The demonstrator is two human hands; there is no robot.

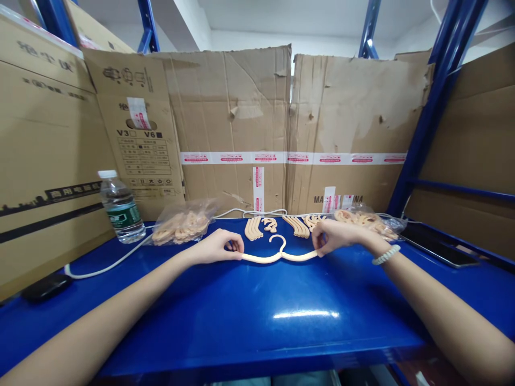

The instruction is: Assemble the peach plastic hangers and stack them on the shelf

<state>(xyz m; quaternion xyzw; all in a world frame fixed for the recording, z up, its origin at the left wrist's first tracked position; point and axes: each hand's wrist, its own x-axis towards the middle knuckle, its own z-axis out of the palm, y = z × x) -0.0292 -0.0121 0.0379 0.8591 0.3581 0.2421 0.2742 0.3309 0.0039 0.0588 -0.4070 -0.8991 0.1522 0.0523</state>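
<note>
A cream plastic hanger (280, 254) lies flat on the blue shelf (257, 316), hook pointing away from me. My left hand (219, 247) pinches its left end with curled fingers. My right hand (336, 236), a white bead bracelet on its wrist, pinches the right end. Just behind the hanger lie several loose cream hanger parts (277, 225) in small groups.
A clear bag of cream parts (183, 222) sits at the back left, another bag (368, 220) at the back right. A water bottle (120, 206) stands far left, with a white cable (108, 265) and a black device (46, 287). A phone (436, 247) lies right. Cardboard boxes (233, 128) wall the back.
</note>
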